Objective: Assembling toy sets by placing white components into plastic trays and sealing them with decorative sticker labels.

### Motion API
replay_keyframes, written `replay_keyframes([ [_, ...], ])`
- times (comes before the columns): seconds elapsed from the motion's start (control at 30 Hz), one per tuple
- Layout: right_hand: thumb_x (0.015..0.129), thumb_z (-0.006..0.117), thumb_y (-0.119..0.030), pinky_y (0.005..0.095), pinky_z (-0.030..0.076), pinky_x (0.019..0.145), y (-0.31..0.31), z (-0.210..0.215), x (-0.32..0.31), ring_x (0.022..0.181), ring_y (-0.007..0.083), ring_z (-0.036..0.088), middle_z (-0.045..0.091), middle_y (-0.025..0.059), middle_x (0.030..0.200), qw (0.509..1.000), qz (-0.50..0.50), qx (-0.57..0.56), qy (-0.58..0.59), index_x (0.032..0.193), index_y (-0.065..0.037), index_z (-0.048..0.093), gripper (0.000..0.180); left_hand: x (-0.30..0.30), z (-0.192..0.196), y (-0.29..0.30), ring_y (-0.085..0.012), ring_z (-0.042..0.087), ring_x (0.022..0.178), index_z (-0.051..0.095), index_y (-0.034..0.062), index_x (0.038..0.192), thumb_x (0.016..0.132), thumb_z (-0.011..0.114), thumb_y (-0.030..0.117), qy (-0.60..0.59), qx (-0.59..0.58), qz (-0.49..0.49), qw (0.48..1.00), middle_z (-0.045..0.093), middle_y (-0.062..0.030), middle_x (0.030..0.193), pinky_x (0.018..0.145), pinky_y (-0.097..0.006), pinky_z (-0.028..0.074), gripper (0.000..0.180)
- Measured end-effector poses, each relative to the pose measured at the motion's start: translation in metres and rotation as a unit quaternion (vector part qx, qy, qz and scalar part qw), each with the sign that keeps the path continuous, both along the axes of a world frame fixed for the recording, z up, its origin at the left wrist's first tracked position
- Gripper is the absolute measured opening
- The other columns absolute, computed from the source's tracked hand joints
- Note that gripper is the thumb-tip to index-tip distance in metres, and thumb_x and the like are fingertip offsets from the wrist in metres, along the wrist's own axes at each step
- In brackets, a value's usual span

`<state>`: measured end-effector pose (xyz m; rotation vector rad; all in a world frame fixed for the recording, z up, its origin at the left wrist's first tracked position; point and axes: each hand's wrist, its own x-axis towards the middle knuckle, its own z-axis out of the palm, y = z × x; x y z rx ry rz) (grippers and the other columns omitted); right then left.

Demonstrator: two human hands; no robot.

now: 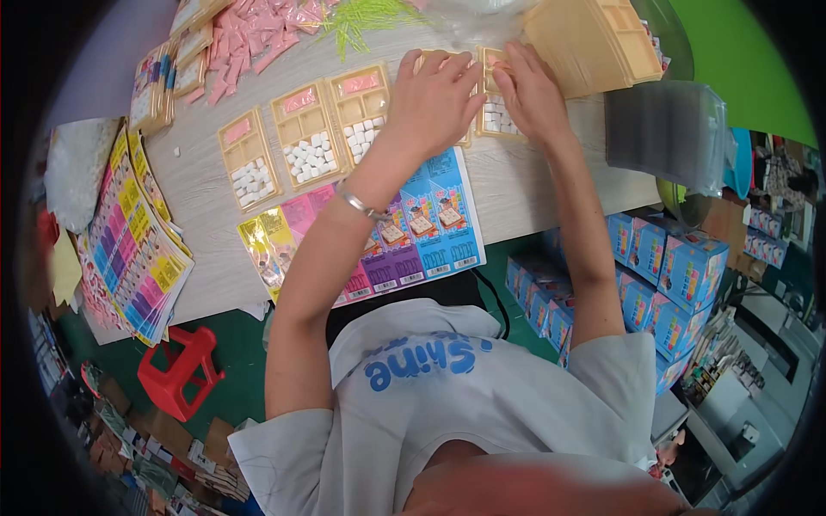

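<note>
Several tan compartment trays (251, 157) stand in a row on the table, with white cubes (311, 158) in their lower parts and flat pink packets (299, 101) in upper compartments of those at left. My left hand (434, 99) lies with fingers apart over one tray, covering most of it. At the right end of the row, my right hand (532, 93) has thumb and fingers around a pink packet (498, 65) at the upper compartment of another tray (487, 57). Its fingertips are partly hidden. Beneath my left forearm lies a colourful printed sheet (469, 211).
Pink packets (254, 43) and bright green sticks (366, 19) are heaped at the back. Stacked tan trays (581, 47) and a clear plastic bin (667, 133) stand at right. Printed sheets (142, 249) overhang the left edge. Blue boxes (688, 258) and a red stool (182, 370) are below.
</note>
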<state>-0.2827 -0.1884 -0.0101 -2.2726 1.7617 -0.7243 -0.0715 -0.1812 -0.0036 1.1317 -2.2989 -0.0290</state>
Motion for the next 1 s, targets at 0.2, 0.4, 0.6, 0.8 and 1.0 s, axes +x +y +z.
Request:
replay_keyframes([
  [0.2,0.104,0.052,-0.041,0.0514,0.025,0.121,0.01,-0.019,-0.004,0.149,0.0357,0.033,0.042,0.0153,0.159,0.997,0.007,0.028,0.069,0.15,-0.002,0.045,0.061,-0.008,-0.01,0.008,-0.0268,0.055,0.127,0.064,0.0039,0.132,0.094,0.06,0.053,-0.028,0.038,0.057,0.997,0.063,-0.0088,0.132,0.117,-0.055,0.03,0.062],
  [0.4,0.105,0.045,-0.047,0.0553,0.018,0.124,0.011,-0.012,-0.008,0.154,0.0368,0.025,0.035,0.0141,0.164,0.996,0.026,0.078,0.037,0.155,-0.005,0.039,0.066,0.005,-0.012,0.013,-0.0284,0.051,0.132,0.06,0.0055,0.137,0.093,0.065,0.052,-0.033,0.042,0.087,0.995,0.061,-0.0096,0.138,0.116,-0.057,0.03,0.064],
  [0.6,0.108,0.043,-0.042,0.0556,0.012,0.125,0.013,-0.01,-0.002,0.156,0.0379,0.018,0.026,0.0131,0.168,0.991,0.047,0.096,0.079,0.16,-0.008,0.032,0.063,-0.002,-0.015,0.014,-0.0321,0.051,0.131,0.06,0.0038,0.135,0.094,0.06,0.057,0.01,0.051,0.097,0.994,0.06,-0.0129,0.136,0.115,-0.058,0.028,0.067],
  [0.8,0.106,0.047,-0.034,0.0513,0.02,0.123,0.023,0.009,-0.006,0.154,0.0357,0.025,0.033,0.0186,0.163,0.995,0.05,0.069,-0.059,0.156,-0.002,0.036,0.06,0.014,0.029,0.031,-0.0313,0.054,0.125,0.065,0.0029,0.129,0.093,0.064,0.05,0.089,0.049,0.085,0.991,0.063,-0.0132,0.129,0.113,-0.054,0.031,0.059],
  [1.0,0.106,0.048,-0.026,0.0402,0.044,0.106,0.075,0.019,-0.024,0.125,0.0295,0.058,0.061,0.0189,0.134,0.973,0.023,-0.042,-0.226,0.141,0.004,0.053,0.046,0.091,0.172,0.092,-0.0246,0.06,0.092,0.074,0.0097,0.1,0.094,0.067,0.029,0.514,0.274,-0.123,0.804,0.066,-0.0064,0.095,0.094,-0.044,0.043,0.021],
])
